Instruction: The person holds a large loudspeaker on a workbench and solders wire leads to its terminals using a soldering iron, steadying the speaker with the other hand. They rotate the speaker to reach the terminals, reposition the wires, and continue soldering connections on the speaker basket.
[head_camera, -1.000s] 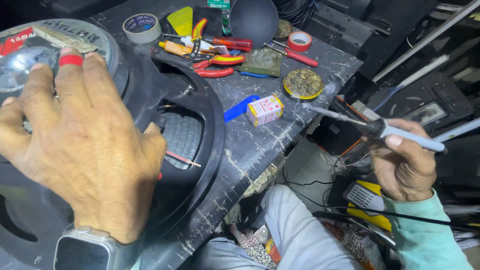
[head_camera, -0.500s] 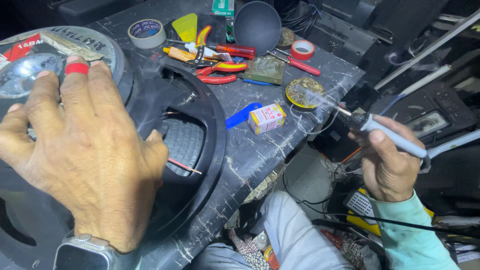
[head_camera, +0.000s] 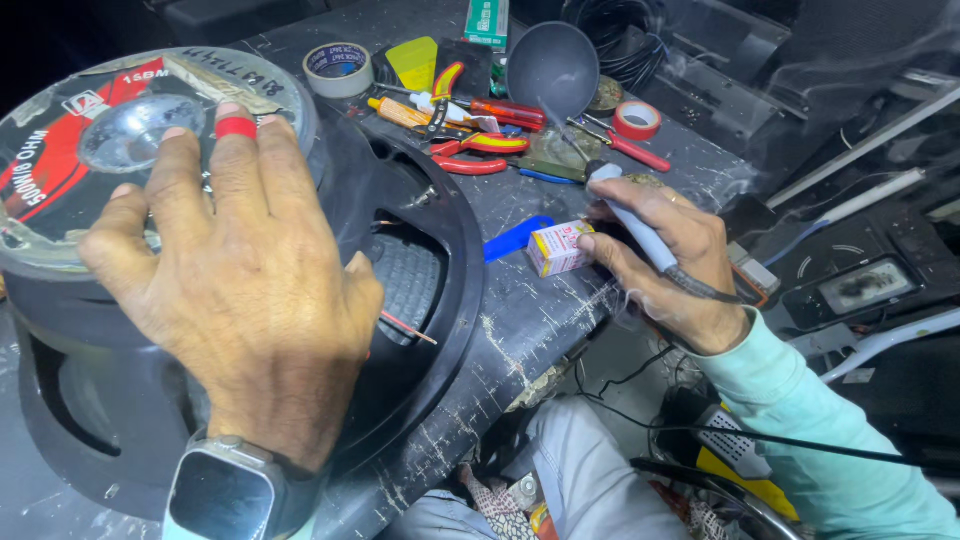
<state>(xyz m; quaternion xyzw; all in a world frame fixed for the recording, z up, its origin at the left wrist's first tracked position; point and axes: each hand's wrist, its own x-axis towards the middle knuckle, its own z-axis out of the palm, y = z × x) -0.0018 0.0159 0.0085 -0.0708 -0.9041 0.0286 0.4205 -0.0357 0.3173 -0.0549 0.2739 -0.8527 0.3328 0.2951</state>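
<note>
On the desk (head_camera: 520, 330), left hand (head_camera: 240, 290) lies flat, fingers spread, on the loudspeaker magnet (head_camera: 130, 150). Right hand (head_camera: 665, 255) grips a soldering iron (head_camera: 635, 225), fingers clenched, beside a small box (head_camera: 558, 248).

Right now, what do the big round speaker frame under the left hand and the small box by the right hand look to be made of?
The black round speaker frame looks like painted or coated metal: rigid spokes with cut-out windows and a dull sheen. The small yellow and white box looks like thin printed cardboard, with sharp folded edges. The left hand rests flat on the speaker; the right hand grips a grey pen-shaped soldering tool, probably plastic-handled.
</note>
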